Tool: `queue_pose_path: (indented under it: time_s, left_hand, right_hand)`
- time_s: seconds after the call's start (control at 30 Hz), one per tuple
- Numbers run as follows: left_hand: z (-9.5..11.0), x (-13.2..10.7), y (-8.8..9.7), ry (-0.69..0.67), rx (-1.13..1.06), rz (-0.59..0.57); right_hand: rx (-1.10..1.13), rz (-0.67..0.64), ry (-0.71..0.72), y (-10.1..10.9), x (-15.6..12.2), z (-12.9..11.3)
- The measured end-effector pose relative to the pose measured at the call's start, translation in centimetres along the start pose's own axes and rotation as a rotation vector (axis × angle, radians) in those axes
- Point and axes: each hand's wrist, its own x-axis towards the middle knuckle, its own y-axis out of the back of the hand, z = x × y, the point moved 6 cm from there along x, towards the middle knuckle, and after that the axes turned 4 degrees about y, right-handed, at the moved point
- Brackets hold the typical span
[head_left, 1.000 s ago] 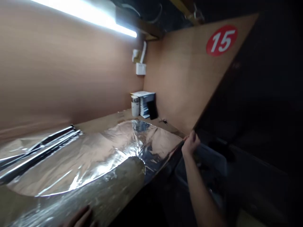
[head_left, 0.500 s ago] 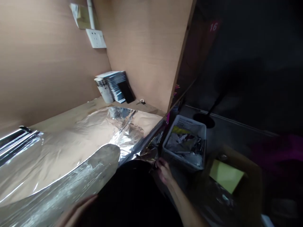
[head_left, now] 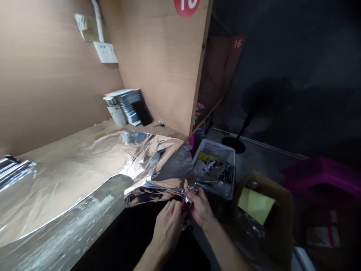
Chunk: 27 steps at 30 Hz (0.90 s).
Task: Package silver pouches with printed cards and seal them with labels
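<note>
A long sheet of shiny metallic film [head_left: 81, 178] lies along the table and hangs over its near right corner. At that end it is gathered into a crumpled bunch. My right hand [head_left: 199, 206] is closed around the bunch, thumb on top. Close against it on the left, my left hand [head_left: 169, 219] is closed on the same film, fingers curled; its fingertips are partly hidden. A roll of the film [head_left: 14, 175] lies at the far left of the table.
At the back corner stand a white flask [head_left: 115, 111], a stack of booklets [head_left: 127, 105], a black phone [head_left: 141, 113] and keys [head_left: 160, 124]. To the right, a white basket [head_left: 216, 148] and a cardboard box [head_left: 283, 195] hold scraps. Beyond are a fan [head_left: 248, 118] and a magenta stool [head_left: 318, 175].
My left hand has come up from the lower left to join my right hand at the film. The film's end is now pulled toward me and bunched. The view has shifted slightly right.
</note>
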Motion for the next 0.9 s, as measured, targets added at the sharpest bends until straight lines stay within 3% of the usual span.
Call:
queue_pose_path:
  time_s: [0.07, 0.17, 0.3, 0.4, 0.47, 0.6, 0.77, 0.83, 0.9]
  left_hand:
    - [0.0, 0.8, 0.4, -0.042, -0.075, -0.035]
    - [-0.7, 1.8, 2.2, 0.012, -0.267, -0.052]
    - [-1.1, 3.5, 6.1, 0.101, -0.39, 0.005]
    - [-0.7, 4.9, 7.6, 0.137, -0.348, -0.005]
    - [-0.1, 5.4, 7.9, 0.106, -0.314, -0.022]
    - [1.3, 4.2, 8.6, 0.069, -0.296, -0.015]
    - [2.4, 0.3, 8.1, 0.242, -0.326, -0.322]
    - [2.7, -1.0, 8.1, 0.236, -0.28, -0.361]
    - [2.9, -1.9, 8.0, 0.198, -0.166, -0.329]
  right_hand:
    - [0.08, -0.002, -0.056, -0.2, 0.1, -0.9]
    - [0.052, -0.198, -0.075, -0.4, 0.0, -2.5]
    - [-0.218, -0.529, -0.056, 0.0, -1.6, -4.6]
    - [-0.507, -0.659, -0.131, 0.7, -3.5, -5.0]
    - [-0.582, -0.632, -0.131, 1.0, -4.4, -5.5]
    - [-0.402, -0.413, -0.137, 0.7, -4.8, -5.9]
    - [-0.291, -0.315, -0.082, -1.0, -4.7, -5.2]
    - [-0.307, -0.282, -0.057, -1.6, -4.7, -5.0]
    - [-0.366, -0.211, -0.017, -2.0, -4.6, -4.9]
